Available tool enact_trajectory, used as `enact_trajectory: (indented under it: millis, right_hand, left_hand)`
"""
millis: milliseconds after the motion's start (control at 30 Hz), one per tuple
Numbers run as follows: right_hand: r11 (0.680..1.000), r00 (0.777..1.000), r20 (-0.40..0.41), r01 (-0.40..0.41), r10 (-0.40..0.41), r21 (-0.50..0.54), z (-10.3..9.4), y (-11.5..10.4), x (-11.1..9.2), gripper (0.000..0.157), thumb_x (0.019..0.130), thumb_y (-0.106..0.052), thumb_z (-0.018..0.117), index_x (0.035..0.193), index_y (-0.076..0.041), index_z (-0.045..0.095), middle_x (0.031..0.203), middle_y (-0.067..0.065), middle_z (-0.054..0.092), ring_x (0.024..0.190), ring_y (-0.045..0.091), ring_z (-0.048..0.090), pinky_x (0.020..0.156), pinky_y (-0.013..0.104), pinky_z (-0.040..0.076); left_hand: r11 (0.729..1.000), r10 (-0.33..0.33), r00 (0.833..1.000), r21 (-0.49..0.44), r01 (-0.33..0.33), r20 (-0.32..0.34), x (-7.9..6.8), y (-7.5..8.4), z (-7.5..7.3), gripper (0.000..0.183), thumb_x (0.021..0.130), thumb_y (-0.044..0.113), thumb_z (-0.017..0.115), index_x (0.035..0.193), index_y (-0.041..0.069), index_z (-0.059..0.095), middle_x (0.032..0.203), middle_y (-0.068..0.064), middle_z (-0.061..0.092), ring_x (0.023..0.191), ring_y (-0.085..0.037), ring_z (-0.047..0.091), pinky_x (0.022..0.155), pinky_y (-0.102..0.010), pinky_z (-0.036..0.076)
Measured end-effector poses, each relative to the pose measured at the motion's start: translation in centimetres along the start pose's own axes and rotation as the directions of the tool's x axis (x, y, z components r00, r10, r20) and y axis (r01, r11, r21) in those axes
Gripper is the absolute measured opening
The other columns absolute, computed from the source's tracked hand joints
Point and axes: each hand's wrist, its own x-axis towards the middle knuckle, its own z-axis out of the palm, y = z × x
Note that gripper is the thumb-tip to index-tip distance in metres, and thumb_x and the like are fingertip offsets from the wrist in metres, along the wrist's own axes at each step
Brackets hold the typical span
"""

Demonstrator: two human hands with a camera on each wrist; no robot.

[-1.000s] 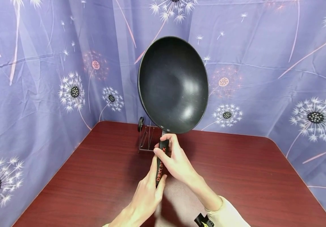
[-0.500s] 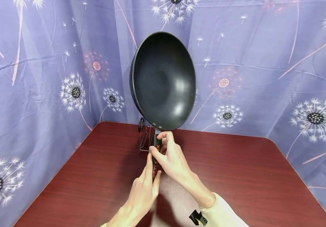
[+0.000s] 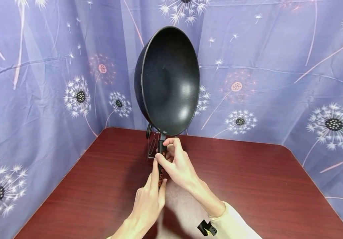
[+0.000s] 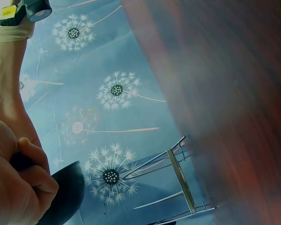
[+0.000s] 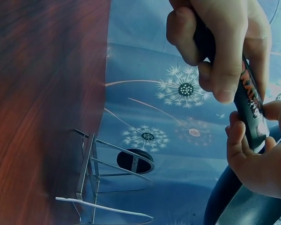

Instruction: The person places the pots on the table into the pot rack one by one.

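A black wok (image 3: 171, 79) is held up on end, its bowl on top and its hollow side turned to the right and toward me. My left hand (image 3: 148, 200) grips the lower part of the black handle (image 3: 161, 146), which bears red lettering. Higher on the same handle, close below the bowl, the right hand (image 3: 179, 167) holds it between thumb and fingers. In the right wrist view both hands are around the handle (image 5: 250, 105). The left wrist view has only part of the bowl (image 4: 68, 192), beyond the fingers.
Behind the handle a metal wire rack (image 3: 151, 147) stands on the reddish-brown table (image 3: 249, 186), partly hidden by the wok and hands. A black round piece (image 5: 135, 160) is at its far end. A purple curtain (image 3: 279, 83) with dandelion prints hangs along the back and sides.
The wok has shifted left and a little up, and has turned so its opening looks narrower and more of its outer left side shows. Both hands have moved left with the handle.
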Motion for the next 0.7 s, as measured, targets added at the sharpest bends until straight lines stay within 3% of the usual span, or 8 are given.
enact_trajectory:
  millis: [300,467,700]
  right_hand:
    - [0.997,0.999,0.044,0.02,-0.023,0.068,0.1,0.5,0.2,0.032,0.093,-0.012,0.066,0.114,-0.01,0.043,0.087,0.005,0.07,0.062,0.01,0.055,0.058,0.018,0.042]
    - [0.99,0.995,0.09,0.021,-0.034,0.143,0.0,0.8,0.2,0.032,0.095,-0.01,0.064,0.115,-0.007,0.04,0.101,0.009,0.074,0.069,0.011,0.064,0.064,0.018,0.047]
    - [0.946,0.988,0.153,-0.018,-0.034,0.325,0.2,1.3,0.2,0.03,0.097,-0.005,0.06,0.116,-0.004,0.037,0.116,0.021,0.069,0.083,0.013,0.069,0.076,0.021,0.054]
  left_hand:
    - [0.999,-0.02,0.999,0.048,0.021,-0.025,0.0,0.2,-0.4,0.08,0.082,0.006,0.071,0.153,0.0,0.033,0.088,-0.007,0.062,0.045,-0.018,0.047,0.037,-0.023,0.034]
    - [0.998,-0.051,0.998,0.025,0.052,-0.024,-0.2,0.4,-0.6,0.08,0.082,0.003,0.068,0.154,0.004,0.033,0.089,-0.004,0.061,0.046,-0.015,0.046,0.038,-0.02,0.034]
    - [0.996,-0.081,0.995,0.042,0.083,-0.05,-0.4,0.4,-0.8,0.077,0.08,0.003,0.065,0.152,0.009,0.039,0.086,-0.001,0.06,0.043,-0.011,0.039,0.038,-0.018,0.03]
